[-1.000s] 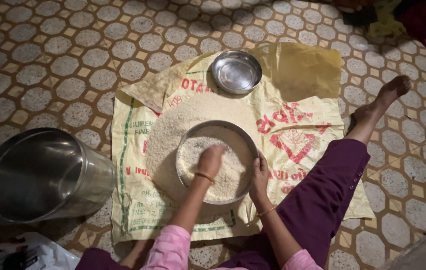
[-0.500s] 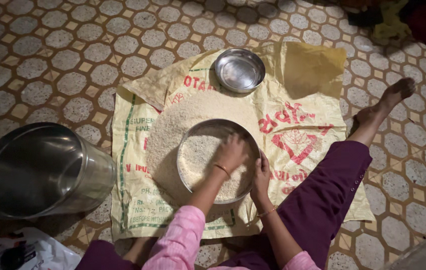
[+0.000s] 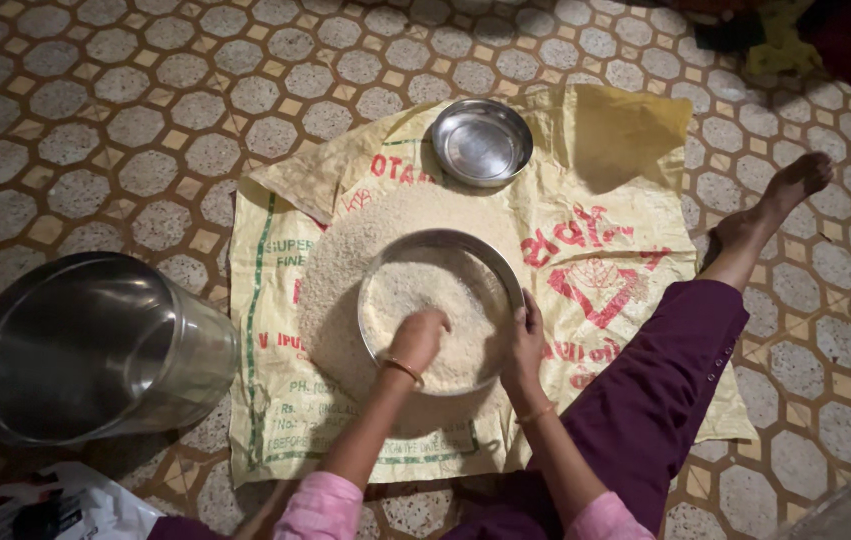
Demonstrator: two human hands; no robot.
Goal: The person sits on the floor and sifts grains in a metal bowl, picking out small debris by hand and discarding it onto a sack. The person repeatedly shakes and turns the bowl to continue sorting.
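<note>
A round steel sieve [image 3: 382, 268] holding pale grain [image 3: 430, 290] sits on a heap of the same grain [image 3: 340, 265], spread on a yellow printed sack [image 3: 605, 200]. My left hand [image 3: 418, 335] is pressed into the grain at the near side of the sieve. Its fingers are curled down and hidden. My right hand [image 3: 525, 335] grips the right rim of the sieve, thumb on the inside.
An empty small steel bowl [image 3: 480, 142] stands on the sack's far edge. A large steel drum [image 3: 95, 345] lies tilted on the tiled floor at the left. My purple-trousered leg [image 3: 665, 380] and bare foot [image 3: 785, 190] stretch out to the right. Dark cloth [image 3: 845, 40] lies at top right.
My left hand swept from the sieve's left side to its right, then drew back to the near edge. The right hand kept hold of the rim.
</note>
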